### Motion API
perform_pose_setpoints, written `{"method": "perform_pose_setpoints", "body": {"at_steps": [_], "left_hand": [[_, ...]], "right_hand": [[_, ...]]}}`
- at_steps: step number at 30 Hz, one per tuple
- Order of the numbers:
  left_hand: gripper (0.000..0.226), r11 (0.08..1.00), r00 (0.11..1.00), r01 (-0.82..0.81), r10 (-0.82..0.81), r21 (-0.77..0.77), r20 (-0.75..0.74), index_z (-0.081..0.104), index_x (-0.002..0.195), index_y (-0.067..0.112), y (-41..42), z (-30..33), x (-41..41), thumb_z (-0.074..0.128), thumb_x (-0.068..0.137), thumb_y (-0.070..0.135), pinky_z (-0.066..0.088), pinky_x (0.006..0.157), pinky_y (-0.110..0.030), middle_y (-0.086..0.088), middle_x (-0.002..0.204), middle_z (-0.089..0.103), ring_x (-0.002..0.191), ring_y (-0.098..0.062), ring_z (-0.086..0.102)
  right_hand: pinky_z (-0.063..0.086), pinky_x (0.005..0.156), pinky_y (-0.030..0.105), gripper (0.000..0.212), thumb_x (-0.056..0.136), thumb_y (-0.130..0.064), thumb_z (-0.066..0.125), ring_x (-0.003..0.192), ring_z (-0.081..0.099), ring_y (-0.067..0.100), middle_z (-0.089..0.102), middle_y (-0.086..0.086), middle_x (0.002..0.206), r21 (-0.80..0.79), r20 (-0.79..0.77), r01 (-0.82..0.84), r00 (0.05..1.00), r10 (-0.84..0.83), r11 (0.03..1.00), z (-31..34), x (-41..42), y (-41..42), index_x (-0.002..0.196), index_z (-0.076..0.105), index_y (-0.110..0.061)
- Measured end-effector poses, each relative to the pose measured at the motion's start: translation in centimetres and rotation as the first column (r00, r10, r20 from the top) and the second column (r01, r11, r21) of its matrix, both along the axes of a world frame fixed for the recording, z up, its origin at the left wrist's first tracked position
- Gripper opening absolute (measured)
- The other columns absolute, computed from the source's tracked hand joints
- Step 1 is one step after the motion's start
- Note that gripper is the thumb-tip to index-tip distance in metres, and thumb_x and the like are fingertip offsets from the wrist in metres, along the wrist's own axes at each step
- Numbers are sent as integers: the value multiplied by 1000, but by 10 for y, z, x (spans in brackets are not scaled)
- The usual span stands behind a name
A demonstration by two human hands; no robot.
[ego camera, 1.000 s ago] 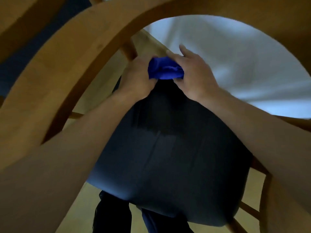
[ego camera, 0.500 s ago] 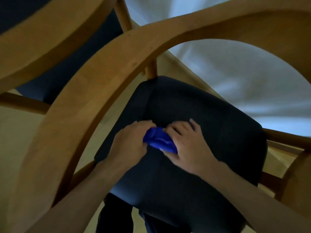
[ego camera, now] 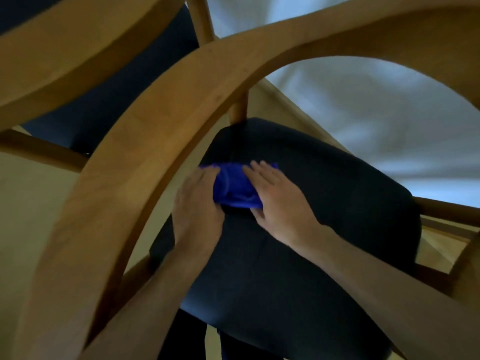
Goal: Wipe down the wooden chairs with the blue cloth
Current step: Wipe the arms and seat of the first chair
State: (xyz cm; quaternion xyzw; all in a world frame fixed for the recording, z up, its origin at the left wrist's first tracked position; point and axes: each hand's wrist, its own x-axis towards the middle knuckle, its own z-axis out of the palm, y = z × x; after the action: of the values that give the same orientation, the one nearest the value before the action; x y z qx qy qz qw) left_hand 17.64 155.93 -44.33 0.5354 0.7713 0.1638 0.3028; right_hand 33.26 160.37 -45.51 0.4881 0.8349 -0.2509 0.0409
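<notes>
The blue cloth [ego camera: 233,187] lies bunched on the dark seat cushion [ego camera: 324,209] of a wooden chair, near the seat's left side. My left hand [ego camera: 197,203] grips the cloth's left part with curled fingers. My right hand [ego camera: 279,201] lies flat on the cloth's right part, fingers straight, pressing it onto the seat. Both forearms reach in under the chair's curved wooden back rail [ego camera: 161,136], which arches across the view close to the camera.
A second wooden chair [ego camera: 65,48] with a dark seat [ego camera: 117,100] stands at the upper left. A table draped in a white cloth [ego camera: 363,105] is beyond the seat. Wooden rungs [ego camera: 446,211] run at the right. The floor [ego camera: 31,203] is pale.
The hands slid the cloth from the seat's far edge back over the cushion, then toward its left side. My right hand's fingers have flattened onto the cloth.
</notes>
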Motion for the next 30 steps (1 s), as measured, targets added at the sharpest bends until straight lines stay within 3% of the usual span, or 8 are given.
{"method": "perform_pose_setpoints", "body": {"at_steps": [4, 8, 11, 16, 22, 25, 28, 30], "left_hand": [[57, 981, 996, 76, -84, -179, -40, 47, 135, 20, -39, 15, -15, 69, 83, 13, 46, 89, -24, 4, 124, 57, 114, -14, 55], [40, 997, 999, -47, 47, -58, 7, 50, 124, 25, 12, 18, -17, 65, 88, 20, 34, 64, -10, 13, 106, 57, 88, 0, 52], [42, 994, 996, -71, 75, 80, -54, 48, 131, 20, 61, 9, -5, 56, 91, 13, 40, 73, -16, -1, 117, 59, 98, -12, 56], [52, 1000, 999, 1, -2, -4, -53, 48, 135, 16, 45, -5, -11, 51, 86, -1, 45, 90, -37, -10, 124, 58, 112, -28, 55], [67, 986, 987, 53, -75, -156, -140, 41, 141, 20, -60, 5, -3, 68, 81, 10, 30, 114, -39, 1, 147, 42, 138, -18, 36], [70, 977, 981, 95, -124, -192, -147, 41, 142, 22, -89, 8, -1, 73, 81, 18, 30, 114, -37, 6, 144, 47, 136, -13, 39], [68, 994, 993, 80, -86, -80, -76, 46, 138, 20, -72, 12, -8, 76, 78, 13, 38, 108, -43, 3, 134, 56, 128, -15, 48], [69, 999, 999, 44, -44, 6, -32, 41, 140, 22, -51, 14, -14, 74, 80, 16, 40, 108, -42, 4, 136, 52, 127, -12, 47]], "right_hand": [[45, 105, 35, 59, 88, -40, 66, 128, 51, 15, 56, -7, 139, -144, 27, -247, 967, 253, 958, 21, 6, -2, 143, 44, -31], [47, 103, 39, 52, 87, -31, 66, 123, 55, 15, 58, -11, 133, -17, -70, -125, 990, 124, 992, 26, -5, 54, 136, 48, -36], [34, 112, 42, 58, 88, -22, 68, 139, 40, 28, 46, 3, 149, 148, -43, 40, 998, -34, 988, 10, -18, 91, 142, 47, -28], [11, 119, 30, 65, 91, -11, 64, 147, 26, 25, 36, 3, 157, 60, -2, 172, 985, -172, 983, -11, -29, 44, 151, 38, -19], [36, 108, 41, 69, 85, -42, 68, 130, 41, 23, 46, -1, 147, -21, 131, -191, 973, 192, 981, 16, -3, -29, 146, 41, -23], [27, 117, 49, 64, 83, -47, 69, 137, 41, 24, 46, 5, 148, -7, 178, -350, 921, 346, 937, 20, 2, -47, 136, 52, -16], [41, 110, 36, 71, 87, -37, 69, 129, 50, 18, 28, 5, 160, -156, 39, -303, 949, 312, 940, 18, 1, -38, 146, 36, -15], [50, 98, 29, 81, 87, -31, 69, 112, 59, 10, 42, -2, 151, -175, -43, -198, 980, 194, 964, 23, 1, -17, 154, 24, -23]]}}
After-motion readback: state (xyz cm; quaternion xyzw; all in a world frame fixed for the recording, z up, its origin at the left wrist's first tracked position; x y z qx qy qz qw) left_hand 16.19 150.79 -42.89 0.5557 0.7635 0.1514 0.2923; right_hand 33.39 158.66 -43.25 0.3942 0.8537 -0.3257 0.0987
